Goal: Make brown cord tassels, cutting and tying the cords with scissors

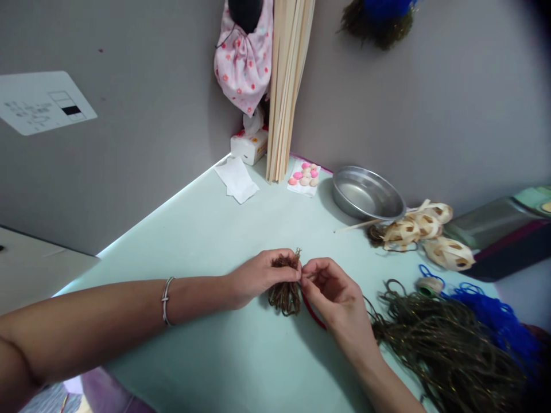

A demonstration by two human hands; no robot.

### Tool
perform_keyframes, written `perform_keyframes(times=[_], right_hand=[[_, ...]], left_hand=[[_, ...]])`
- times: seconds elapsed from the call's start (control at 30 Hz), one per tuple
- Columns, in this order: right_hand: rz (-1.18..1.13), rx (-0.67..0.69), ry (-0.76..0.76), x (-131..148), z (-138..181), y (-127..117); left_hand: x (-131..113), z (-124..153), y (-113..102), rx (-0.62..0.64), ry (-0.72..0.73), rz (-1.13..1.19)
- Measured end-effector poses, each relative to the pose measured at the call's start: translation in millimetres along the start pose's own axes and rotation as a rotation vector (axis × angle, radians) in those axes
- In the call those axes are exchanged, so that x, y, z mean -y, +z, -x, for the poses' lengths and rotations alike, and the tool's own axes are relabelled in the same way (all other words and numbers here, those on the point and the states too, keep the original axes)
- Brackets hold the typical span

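My left hand (253, 278) is closed round a looped bundle of brown yarn (284, 299), thumb across its middle; loops stick out above and below the fingers. My right hand (340, 295) pinches thumb and forefinger together right beside the bundle, near the left thumb. Whatever sits in that pinch is too small to make out. A red curved piece (315, 314) shows under the right hand, mostly hidden. A large skein of brown glittery yarn (451, 344) spreads to the right, with a strand reaching behind the right hand.
Blue yarn (491, 312) and a small spool (429, 285) lie by the skein. Farther back are woven pale-strip balls (447, 252), a steel bowl (365, 192), pink and cream pieces (305, 174), upright wooden strips (286, 86), a tissue pack (249, 146) and white paper (237, 179).
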State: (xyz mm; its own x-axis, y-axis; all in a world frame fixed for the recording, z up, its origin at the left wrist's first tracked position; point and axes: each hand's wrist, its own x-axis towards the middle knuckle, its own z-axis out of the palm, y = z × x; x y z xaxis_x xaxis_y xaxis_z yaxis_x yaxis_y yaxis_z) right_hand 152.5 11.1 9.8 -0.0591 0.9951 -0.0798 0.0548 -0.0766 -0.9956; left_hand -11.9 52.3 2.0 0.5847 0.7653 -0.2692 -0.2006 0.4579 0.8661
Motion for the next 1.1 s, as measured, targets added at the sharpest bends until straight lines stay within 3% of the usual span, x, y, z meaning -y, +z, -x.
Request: perform_keyframes(times=[0.43,0.6,0.77,0.97,1.1], right_hand=[[-0.117,-0.005,0.062,-5.3,-1.8,2.6],[-0.152,-0.082,0.094,-3.6,-4.2,0.1],[-0.132,-0.148,0.045,3.7,-3.7,-2.8],[0.003,-0.126,-0.007,10.7,-1.9,-3.1],[0.105,-0.009,0.057,12.9,-0.3,-1.1]], left_hand=[[0.7,-1.1,-1.7,0.072,0.086,0.192],[4.1,-1.2,-3.1,0.037,0.182,0.076],[3.1,-0.4,-1.6,0.032,0.120,-0.016],[1.1,-0.1,-1.8,-0.018,0.134,-0.029],[2.2,-1.0,-4.0,-0.055,0.151,-0.010]])
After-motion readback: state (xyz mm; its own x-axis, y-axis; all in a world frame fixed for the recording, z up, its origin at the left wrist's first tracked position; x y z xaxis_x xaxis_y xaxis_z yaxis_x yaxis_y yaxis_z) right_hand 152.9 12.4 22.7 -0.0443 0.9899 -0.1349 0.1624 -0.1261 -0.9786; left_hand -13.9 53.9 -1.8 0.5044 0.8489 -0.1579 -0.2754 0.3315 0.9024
